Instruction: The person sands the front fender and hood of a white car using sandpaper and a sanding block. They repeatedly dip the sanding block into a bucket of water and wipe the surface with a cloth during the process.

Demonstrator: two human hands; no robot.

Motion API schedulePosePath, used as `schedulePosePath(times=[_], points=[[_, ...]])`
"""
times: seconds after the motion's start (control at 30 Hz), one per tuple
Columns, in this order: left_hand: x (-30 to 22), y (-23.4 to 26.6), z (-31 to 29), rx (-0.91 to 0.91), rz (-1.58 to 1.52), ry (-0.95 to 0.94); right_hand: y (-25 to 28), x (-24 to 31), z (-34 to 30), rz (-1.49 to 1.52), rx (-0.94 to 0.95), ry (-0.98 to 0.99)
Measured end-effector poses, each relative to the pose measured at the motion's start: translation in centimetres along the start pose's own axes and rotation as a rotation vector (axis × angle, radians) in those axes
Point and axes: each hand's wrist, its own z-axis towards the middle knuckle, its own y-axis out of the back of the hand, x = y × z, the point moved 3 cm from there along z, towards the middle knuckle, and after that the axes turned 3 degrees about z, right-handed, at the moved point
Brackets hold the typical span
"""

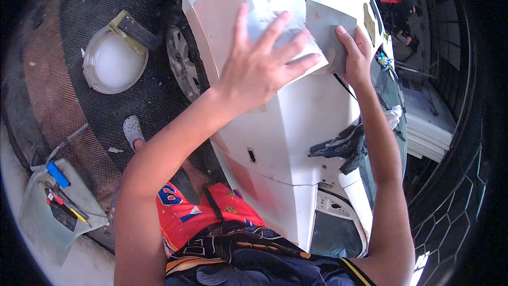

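Dark textured flooring borders a reddish-brown strip (finely patterned too); at lower right, hexagonal mesh stands near bright light.

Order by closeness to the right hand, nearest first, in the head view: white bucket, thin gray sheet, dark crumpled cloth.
1. Thin gray sheet: held in the right hand.
2. Dark crumpled cloth: on the white car.
3. White bucket: past the car, far left.

The single head-worn view looks steeply down from beside the white car, near its bodywork, taking in floor left of it.
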Motion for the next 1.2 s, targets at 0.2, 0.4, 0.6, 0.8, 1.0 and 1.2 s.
schedulePosePath(times=[0.2, 0.4, 0.6, 0.8, 1.0, 1.2], points=[[-1.1, -0.1, -0.3, 0.03, 0.055, -0.038, 1.0, -0.3, -0.3, 0.222, -0.105, 0.004], [10.2, 2.9, -8.1, 0.145, -0.211, 0.584, 2.0, -1.3, -0.6, 0.322, -0.364, -0.135], [19.0, -5.3, -15.3, -0.086, -0.679, 0.951, 3.5, -1.8, 1.4, 0.21, -0.275, -0.064], [19.9, -7.8, -16.4, -0.119, -0.47, 0.865, 2.7, -1.0, 0.6, 0.15, -0.269, -0.05], [18.8, -8.6, -15.9, -0.19, -0.353, 0.756, 2.6, -0.8, 0.7, 0.114, -0.243, -0.009], [19.8, -8.7, -15.6, -0.195, -0.364, 0.743, 4.2, -1.5, 0.8, -0.076, -0.209, 0.078]])
